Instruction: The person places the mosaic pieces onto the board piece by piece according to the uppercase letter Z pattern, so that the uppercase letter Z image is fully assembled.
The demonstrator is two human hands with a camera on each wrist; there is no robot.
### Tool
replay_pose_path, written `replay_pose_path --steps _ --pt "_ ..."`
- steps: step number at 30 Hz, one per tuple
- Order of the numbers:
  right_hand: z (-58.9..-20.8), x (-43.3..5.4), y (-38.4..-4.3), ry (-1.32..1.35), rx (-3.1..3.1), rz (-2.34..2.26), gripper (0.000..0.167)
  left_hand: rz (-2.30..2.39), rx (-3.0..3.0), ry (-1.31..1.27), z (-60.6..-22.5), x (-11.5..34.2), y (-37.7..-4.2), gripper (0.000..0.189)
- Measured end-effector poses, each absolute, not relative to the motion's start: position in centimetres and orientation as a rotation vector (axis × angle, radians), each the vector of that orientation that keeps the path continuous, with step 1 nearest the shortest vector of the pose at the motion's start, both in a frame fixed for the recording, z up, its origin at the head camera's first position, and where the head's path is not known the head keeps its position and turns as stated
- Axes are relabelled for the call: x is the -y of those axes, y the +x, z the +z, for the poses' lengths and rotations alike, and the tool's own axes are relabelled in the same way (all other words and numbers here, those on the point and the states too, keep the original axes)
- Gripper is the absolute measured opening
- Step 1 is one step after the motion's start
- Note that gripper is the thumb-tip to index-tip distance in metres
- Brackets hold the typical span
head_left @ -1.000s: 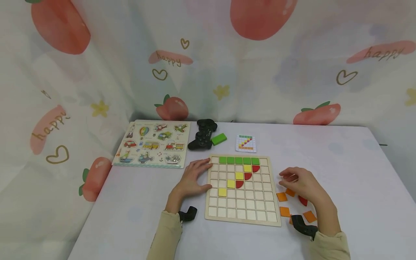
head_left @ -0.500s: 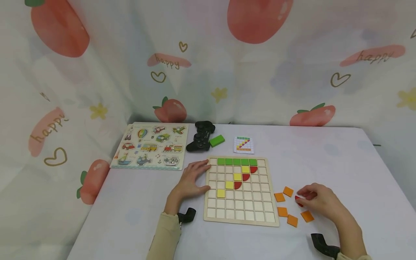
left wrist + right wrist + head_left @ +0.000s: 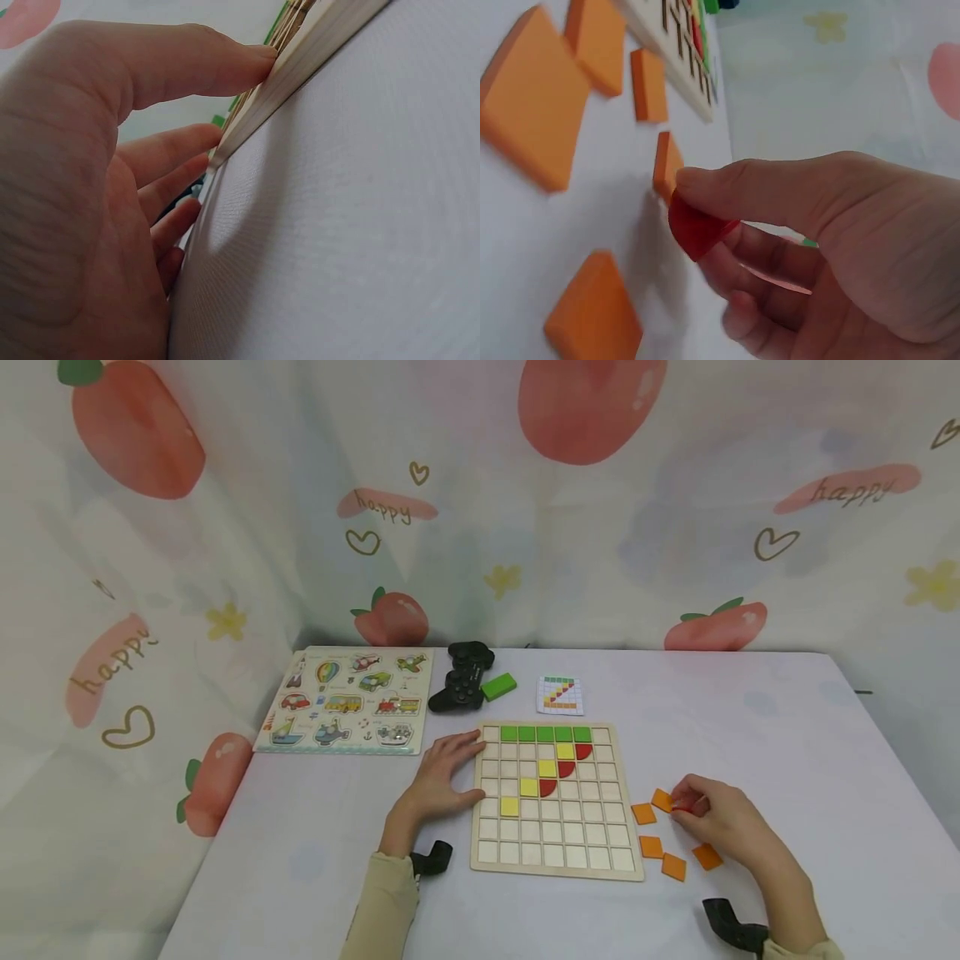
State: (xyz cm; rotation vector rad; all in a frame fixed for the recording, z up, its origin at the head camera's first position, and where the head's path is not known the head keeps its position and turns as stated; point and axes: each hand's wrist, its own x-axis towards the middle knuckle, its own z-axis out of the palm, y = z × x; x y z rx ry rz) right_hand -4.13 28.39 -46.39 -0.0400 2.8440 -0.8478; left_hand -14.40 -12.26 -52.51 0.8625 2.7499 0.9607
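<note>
Cream-coloured and printed with vehicles, a picture board [image 3: 352, 702] lies left of the frame's centre. The left hand [image 3: 437, 781], its fingers loosely spread and gripping nothing, touches the left edge of a wooden grid board [image 3: 553, 810]. Above that hand sit a black controller [image 3: 462, 678] and a green block [image 3: 498, 687]. Green, yellow and red tiles fill some of the grid's upper cells, and a small patterned card [image 3: 560, 696] lies above it. Right of centre lie five orange tiles [image 3: 651, 847], where the right hand [image 3: 716, 814] pinches a red piece [image 3: 697, 226] between thumb and fingers.
</note>
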Motion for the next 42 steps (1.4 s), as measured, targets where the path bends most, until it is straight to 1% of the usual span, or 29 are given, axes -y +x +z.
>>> replay_pose_path --steps 3,9,13,16,21,27,34,42 --pt "-46.0 -27.5 -4.6 -0.069 -2.884 -0.875 0.017 0.967 -2.748 0.861 -52.6 12.3 -14.3 0.075" --pt "-45.1 -24.7 -5.9 -0.16 -2.845 -1.015 0.019 0.968 -2.757 0.873 -52.6 12.3 -14.4 0.075" --pt "-44.8 -22.3 -7.1 -0.251 -2.753 -1.109 0.014 0.983 -2.753 0.877 -52.6 12.2 -14.4 0.075" --pt "-45.1 -20.4 -7.8 -0.356 -2.701 -1.148 0.01 0.991 -2.746 0.881 -52.6 12.3 -14.4 0.075" --pt "-45.8 -17.7 -8.6 -0.528 -2.654 -1.195 0.012 0.982 -2.745 0.891 -52.7 12.3 -14.5 0.074" --pt "-46.6 -15.5 -8.9 -0.665 -2.573 -1.192 0.01 0.985 -2.748 0.89 -52.6 12.3 -14.5 0.075" --pt "-47.0 -15.1 -9.0 -0.654 -2.495 -1.155 0.014 0.992 -2.745 0.895 -52.6 12.3 -14.5 0.075" --pt "-47.2 -14.5 -8.8 -0.591 -2.554 -1.103 0.013 1.005 -2.746 0.925 -52.4 12.4 -14.5 0.075"
